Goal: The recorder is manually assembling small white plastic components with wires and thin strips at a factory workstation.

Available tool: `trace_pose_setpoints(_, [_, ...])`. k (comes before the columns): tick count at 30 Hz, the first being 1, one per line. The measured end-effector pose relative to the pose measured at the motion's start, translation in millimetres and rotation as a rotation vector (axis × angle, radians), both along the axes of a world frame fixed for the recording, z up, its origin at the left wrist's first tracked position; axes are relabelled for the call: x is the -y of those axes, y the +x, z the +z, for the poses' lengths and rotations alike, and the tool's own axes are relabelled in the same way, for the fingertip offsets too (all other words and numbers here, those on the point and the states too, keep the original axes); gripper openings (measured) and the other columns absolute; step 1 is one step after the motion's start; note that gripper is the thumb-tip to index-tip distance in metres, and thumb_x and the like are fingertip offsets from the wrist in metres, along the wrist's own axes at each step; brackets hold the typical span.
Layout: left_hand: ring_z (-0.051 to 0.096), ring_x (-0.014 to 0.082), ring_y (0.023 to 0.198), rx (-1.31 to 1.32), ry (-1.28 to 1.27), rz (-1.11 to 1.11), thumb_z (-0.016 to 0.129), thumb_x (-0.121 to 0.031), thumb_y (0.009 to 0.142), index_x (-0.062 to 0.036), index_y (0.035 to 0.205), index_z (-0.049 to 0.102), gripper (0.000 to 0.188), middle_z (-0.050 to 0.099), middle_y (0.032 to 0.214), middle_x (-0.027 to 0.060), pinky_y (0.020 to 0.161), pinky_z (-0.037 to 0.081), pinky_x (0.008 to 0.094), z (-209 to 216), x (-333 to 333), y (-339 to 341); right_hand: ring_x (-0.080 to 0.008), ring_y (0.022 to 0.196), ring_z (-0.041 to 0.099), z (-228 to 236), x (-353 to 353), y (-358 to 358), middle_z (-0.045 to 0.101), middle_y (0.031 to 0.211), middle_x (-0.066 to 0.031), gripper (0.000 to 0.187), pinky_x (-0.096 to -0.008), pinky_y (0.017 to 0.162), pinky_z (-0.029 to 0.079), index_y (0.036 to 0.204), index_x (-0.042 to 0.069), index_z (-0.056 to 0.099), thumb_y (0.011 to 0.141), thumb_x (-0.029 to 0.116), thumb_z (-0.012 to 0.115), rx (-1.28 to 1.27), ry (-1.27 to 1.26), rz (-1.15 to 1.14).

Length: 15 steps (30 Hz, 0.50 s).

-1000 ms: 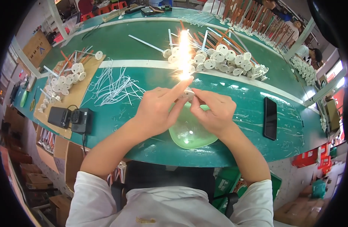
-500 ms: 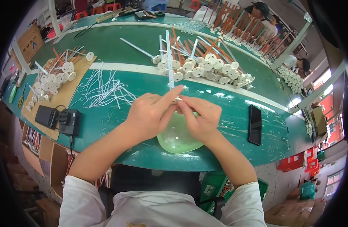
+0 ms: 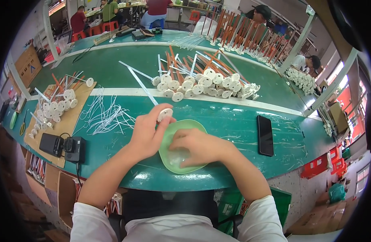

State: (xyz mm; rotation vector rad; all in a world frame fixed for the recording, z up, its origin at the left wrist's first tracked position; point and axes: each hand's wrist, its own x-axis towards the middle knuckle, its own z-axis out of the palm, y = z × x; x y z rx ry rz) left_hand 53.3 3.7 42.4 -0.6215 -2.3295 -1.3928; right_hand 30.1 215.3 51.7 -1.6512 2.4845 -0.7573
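Observation:
My left hand [image 3: 145, 135] is closed around a white round disc [image 3: 165, 115] with holes in its face. A long pale strip [image 3: 142, 84] runs from behind the disc toward the far side of the table. Over a light green bowl [image 3: 192, 123], my right hand [image 3: 199, 146] reaches in with bent fingers and the thumb apart. Small shiny pieces lie at the bottom of the bowl, too small to name. Whether the right fingertips touch them is hard to see.
Beyond my hands lies a pile of disc-ended strips [image 3: 201, 82], white and brown. White cords [image 3: 109, 115] and a black boxy device [image 3: 74, 149] sit to the left. A black phone [image 3: 265, 135] rests at right. Co-workers sit farther off.
Both hands were together at the disc above the bowl. My left hand has moved left with the disc and strip, the strip now tilted left. My right hand has dropped into the bowl.

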Motion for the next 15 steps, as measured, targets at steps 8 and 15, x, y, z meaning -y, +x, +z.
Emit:
trace_pose_setpoints(8, [0.073, 0.0311, 0.083, -0.029, -0.010, -0.080, 0.055, -0.010, 0.099, -0.0045, 0.124, 0.056, 0.026, 0.074, 0.092, 0.0162, 0.073, 0.054, 0.0359, -2, -3, 0, -0.0293, 0.071, 0.067, 21, -4, 3, 0.072, 0.079, -0.0108, 0.014, -0.0364, 0.068, 0.054, 0.091, 0.006, 0.077, 0.079, 0.010, 0.072, 0.277, 0.001, -0.038])
trace_pose_setpoints(15, [0.073, 0.0299, 0.081, -0.065, -0.005, -0.093, 0.055, -0.011, 0.099, -0.0031, 0.124, 0.056, 0.025, 0.074, 0.092, 0.0164, 0.071, 0.054, 0.0352, -3, -2, 0, -0.0292, 0.070, 0.068, 12, 0, -2, 0.072, 0.081, -0.0118, 0.013, -0.0357, 0.066, 0.053, 0.094, 0.006, 0.077, 0.082, 0.007, 0.071, 0.270, -0.114, -0.088])
